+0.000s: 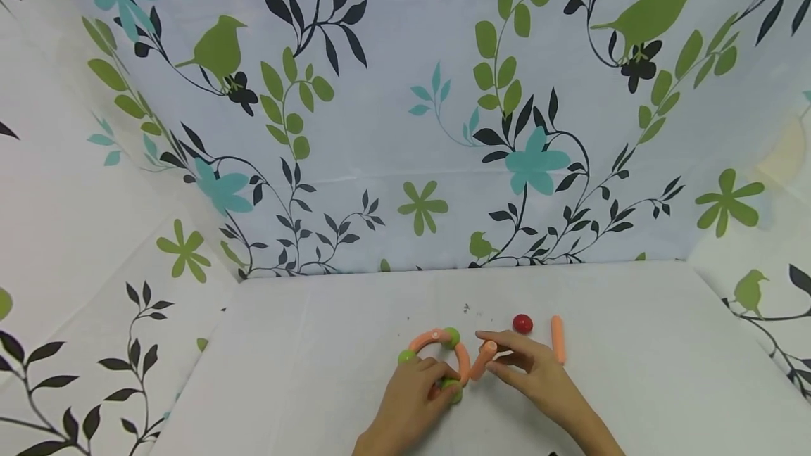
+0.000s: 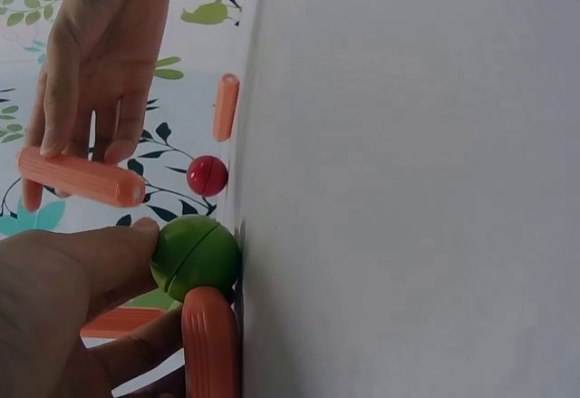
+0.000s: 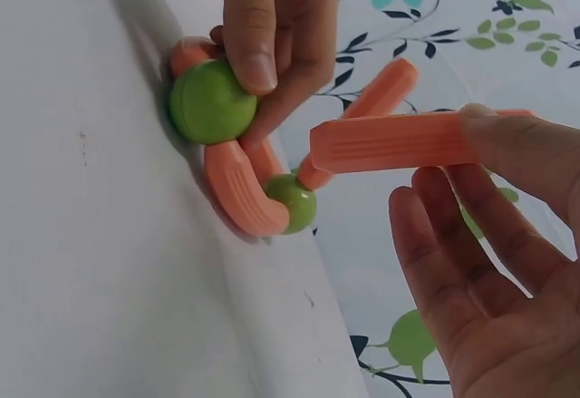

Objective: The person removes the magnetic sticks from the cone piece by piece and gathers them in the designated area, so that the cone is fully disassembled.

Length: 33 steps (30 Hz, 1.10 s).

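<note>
Near the table's (image 1: 633, 385) front edge, left hand (image 1: 412, 400) pinches a green ball (image 1: 453, 390); right hand (image 1: 532, 371) pinches an orange stick (image 1: 483, 359), open tabletop all around.

Ribbed matt plastic stick (image 3: 390, 140), glossy plastic green ball (image 3: 210, 101), smooth table (image 1: 633, 371).

We see a white desk (image 1: 633, 385) carrying a ring of orange curved rods and green balls (image 1: 437, 357), a red ball (image 1: 522, 324) and a straight orange rod (image 1: 557, 339).

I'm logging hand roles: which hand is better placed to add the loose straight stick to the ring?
Right: the right hand already pinches the straight stick beside the ring; the left hand grips a green ball.
</note>
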Each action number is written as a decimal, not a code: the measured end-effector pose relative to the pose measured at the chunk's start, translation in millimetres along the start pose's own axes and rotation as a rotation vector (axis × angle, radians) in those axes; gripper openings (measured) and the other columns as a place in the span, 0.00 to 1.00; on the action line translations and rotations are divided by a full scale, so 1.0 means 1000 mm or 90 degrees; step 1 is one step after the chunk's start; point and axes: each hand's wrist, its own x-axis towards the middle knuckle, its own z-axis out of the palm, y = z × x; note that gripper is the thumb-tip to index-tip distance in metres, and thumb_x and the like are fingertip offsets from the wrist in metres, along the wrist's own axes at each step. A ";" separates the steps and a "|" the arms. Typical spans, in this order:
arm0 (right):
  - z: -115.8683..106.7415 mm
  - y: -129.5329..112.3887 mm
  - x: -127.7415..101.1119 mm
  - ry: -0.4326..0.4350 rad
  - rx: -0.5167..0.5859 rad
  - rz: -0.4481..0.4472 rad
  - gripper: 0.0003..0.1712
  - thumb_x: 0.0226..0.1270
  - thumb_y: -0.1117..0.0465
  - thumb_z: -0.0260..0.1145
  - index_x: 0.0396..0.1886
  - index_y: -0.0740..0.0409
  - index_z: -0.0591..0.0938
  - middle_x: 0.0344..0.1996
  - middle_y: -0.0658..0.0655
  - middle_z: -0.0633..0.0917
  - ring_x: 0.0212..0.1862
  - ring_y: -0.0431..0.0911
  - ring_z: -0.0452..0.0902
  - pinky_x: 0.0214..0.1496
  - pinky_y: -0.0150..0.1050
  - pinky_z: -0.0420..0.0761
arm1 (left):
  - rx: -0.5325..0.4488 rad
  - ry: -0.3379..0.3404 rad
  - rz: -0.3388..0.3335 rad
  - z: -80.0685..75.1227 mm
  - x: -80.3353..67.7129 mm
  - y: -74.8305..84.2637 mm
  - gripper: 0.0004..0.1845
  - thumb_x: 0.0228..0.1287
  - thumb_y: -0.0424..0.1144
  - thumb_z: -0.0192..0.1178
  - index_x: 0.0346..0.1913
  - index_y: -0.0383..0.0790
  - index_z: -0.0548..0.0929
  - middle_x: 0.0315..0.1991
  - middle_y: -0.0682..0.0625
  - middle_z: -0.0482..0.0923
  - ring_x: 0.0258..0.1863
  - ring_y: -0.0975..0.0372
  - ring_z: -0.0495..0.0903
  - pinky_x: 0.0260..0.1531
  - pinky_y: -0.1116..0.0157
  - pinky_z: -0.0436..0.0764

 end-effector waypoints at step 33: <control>-0.096 0.021 -0.014 0.293 0.121 0.168 0.30 0.76 0.59 0.67 0.73 0.59 0.72 0.48 0.36 0.84 0.47 0.30 0.83 0.45 0.27 0.86 | -0.049 -0.119 0.116 -0.023 0.000 -0.024 0.08 0.65 0.47 0.72 0.45 0.59 0.89 0.45 0.67 0.84 0.47 0.73 0.75 0.45 0.72 0.68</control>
